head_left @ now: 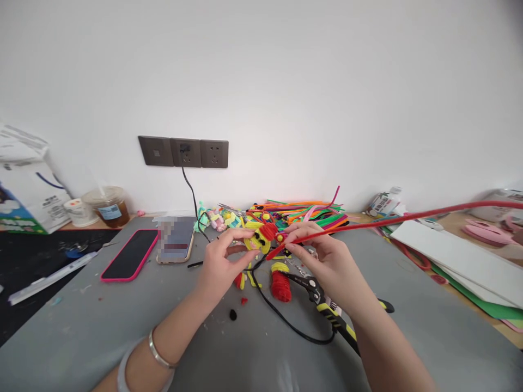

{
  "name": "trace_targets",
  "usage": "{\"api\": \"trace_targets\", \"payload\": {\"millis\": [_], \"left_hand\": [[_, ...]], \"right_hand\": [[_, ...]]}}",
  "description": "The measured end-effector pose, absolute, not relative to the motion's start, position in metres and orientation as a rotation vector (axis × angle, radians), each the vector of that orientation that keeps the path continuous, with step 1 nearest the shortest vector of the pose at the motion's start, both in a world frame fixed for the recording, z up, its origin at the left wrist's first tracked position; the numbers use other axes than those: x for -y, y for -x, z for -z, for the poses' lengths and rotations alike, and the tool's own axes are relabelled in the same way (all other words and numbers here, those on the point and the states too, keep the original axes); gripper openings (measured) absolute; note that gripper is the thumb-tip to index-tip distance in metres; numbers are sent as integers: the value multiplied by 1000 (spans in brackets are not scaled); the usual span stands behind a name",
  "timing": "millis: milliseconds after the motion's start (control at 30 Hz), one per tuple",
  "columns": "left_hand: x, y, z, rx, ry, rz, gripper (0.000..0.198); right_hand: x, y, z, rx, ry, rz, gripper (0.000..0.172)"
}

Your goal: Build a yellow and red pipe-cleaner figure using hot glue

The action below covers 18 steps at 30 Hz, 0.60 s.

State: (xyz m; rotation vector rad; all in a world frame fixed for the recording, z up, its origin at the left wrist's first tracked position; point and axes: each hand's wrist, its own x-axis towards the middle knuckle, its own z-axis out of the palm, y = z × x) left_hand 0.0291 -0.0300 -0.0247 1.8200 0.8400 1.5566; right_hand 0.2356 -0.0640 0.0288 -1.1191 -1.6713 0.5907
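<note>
Pinching a small yellow-and-red fuzzy figure (260, 238) in the left hand (222, 260), a long red chenille stem (382, 222) in the right hand (327, 256).
Thumbs and fingertips close on both, above the grey tabletop (81, 326); a light left grip and right pinch near the stem's tip should steer best, clear of the black-and-yellow pliers (326, 309).

Phone (129, 255) left of figure (261, 236)
</note>
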Motion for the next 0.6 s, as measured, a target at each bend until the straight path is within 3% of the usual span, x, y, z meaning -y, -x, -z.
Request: {"api": "trace_targets", "payload": {"millis": [600], "left_hand": [[31, -29, 24, -704, -1909, -1503, 24]], "right_hand": [[70, -235, -42, 1818, 1214, -486, 10]]}}
